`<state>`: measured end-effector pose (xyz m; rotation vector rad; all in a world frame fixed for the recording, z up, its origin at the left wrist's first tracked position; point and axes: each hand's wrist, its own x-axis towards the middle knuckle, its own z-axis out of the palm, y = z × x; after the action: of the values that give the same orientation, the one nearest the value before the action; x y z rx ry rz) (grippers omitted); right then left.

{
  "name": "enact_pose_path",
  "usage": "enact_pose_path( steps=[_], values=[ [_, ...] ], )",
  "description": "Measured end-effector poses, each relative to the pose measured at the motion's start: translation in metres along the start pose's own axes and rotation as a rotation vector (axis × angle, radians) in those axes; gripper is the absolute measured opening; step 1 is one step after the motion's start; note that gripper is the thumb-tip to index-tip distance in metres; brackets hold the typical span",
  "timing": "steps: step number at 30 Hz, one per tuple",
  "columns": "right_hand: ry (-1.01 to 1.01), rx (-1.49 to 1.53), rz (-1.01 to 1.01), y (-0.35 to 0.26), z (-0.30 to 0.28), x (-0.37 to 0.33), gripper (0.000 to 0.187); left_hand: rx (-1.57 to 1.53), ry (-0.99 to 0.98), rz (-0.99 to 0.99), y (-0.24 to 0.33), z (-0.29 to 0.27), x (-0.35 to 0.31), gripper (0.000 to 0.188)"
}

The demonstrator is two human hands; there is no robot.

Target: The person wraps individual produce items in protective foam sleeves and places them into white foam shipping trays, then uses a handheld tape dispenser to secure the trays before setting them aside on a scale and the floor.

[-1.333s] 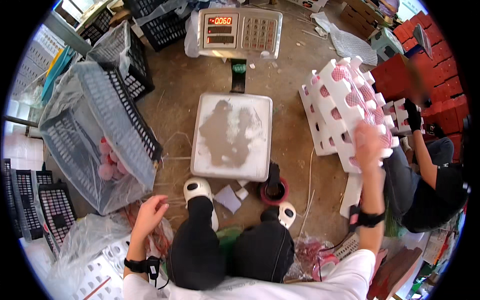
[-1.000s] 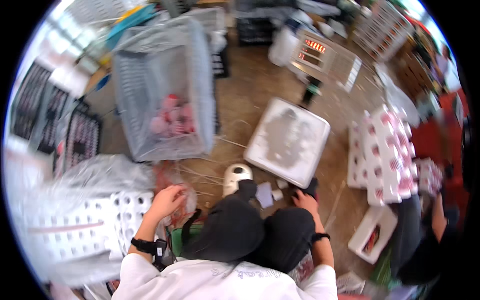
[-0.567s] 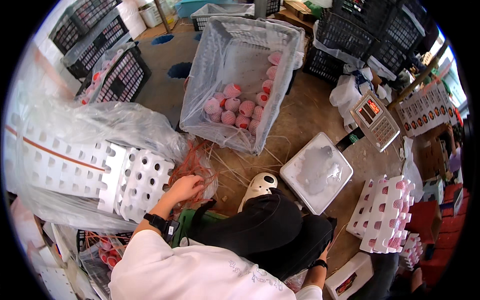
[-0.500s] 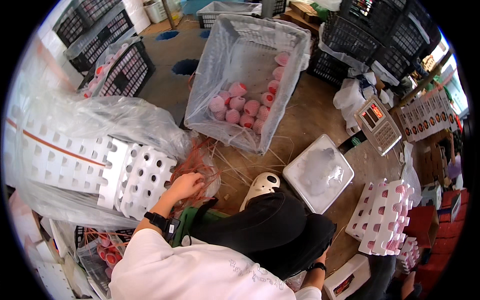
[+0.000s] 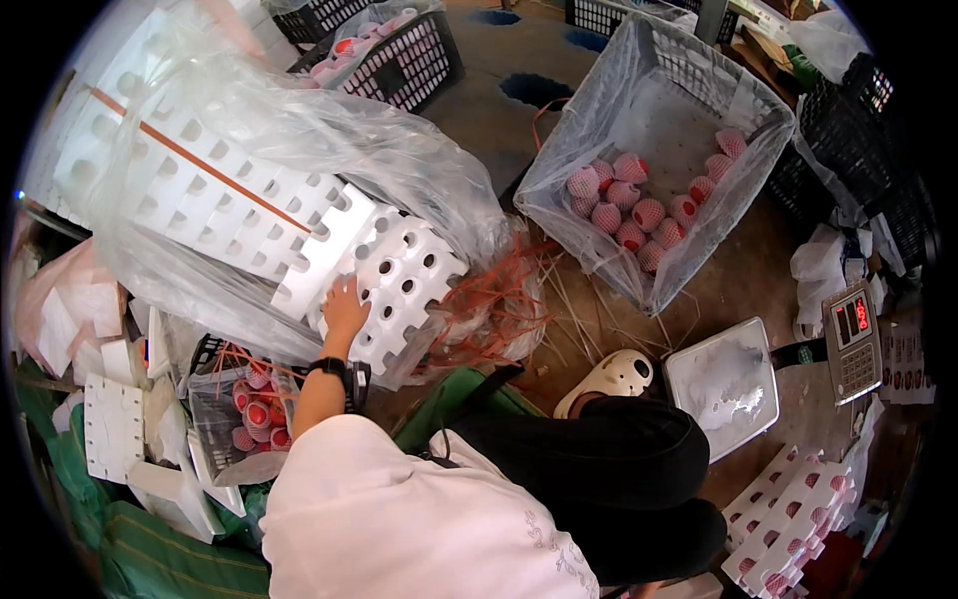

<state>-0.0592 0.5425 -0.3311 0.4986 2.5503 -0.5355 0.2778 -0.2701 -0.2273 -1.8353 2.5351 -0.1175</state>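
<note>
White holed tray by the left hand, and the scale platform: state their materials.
White holed tray: probably plastic foam, satin-matte, judging by its opaque, moulded-looking shape and soft shading.
Scale platform: likely metal, glossy, from its bright glare; a plastic covering is possible.

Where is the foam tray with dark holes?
Left of centre in the head view, the foam tray sits between stacked trays and orange straps, left hand at its edge.

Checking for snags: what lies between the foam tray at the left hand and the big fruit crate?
Tangled orange straps and clear plastic, seen in the head view.
</note>
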Motion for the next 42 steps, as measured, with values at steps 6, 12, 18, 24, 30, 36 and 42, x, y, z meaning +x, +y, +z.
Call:
enact_pose_path(
  steps=[6, 12, 18, 24, 30, 36, 42],
  values=[
    [0.274, 0.013, -0.344, -0.092, -0.101, -0.001, 0.042, 0.196, -0.225, 0.014, -0.017, -0.005, 0.006, 0.03],
    [0.635, 0.087, -0.886, -0.271, -0.177, -0.108, 0.033, 0.126, 0.129, 0.091, -0.009, -0.128, 0.001, 0.03],
    [-0.072, 0.533, -1.613, -0.419, -0.134, -0.222, 0.067, -0.533, 0.722, 0.616, 0.112, -0.226, -0.031, 0.035],
    [-0.503, 1.016, -0.97, -0.431, -0.108, -0.244, 0.124, -0.563, 0.871, 0.952, 0.174, -0.226, -0.045, 0.034],
    [-0.403, 0.756, -1.417, -0.384, -0.091, -0.29, 0.138, -0.695, 0.633, 1.182, 0.178, -0.211, -0.039, 0.037],
    [-0.316, 0.298, -1.295, -0.404, -0.092, -0.32, 0.125, -0.734, 0.456, 1.069, 0.185, -0.16, -0.038, 0.035],
    [-0.098, 0.724, -1.28, -0.397, -0.113, -0.296, 0.091, -0.742, 0.53, 0.54, 0.08, -0.121, 0.07, 0.036]
  ],
)
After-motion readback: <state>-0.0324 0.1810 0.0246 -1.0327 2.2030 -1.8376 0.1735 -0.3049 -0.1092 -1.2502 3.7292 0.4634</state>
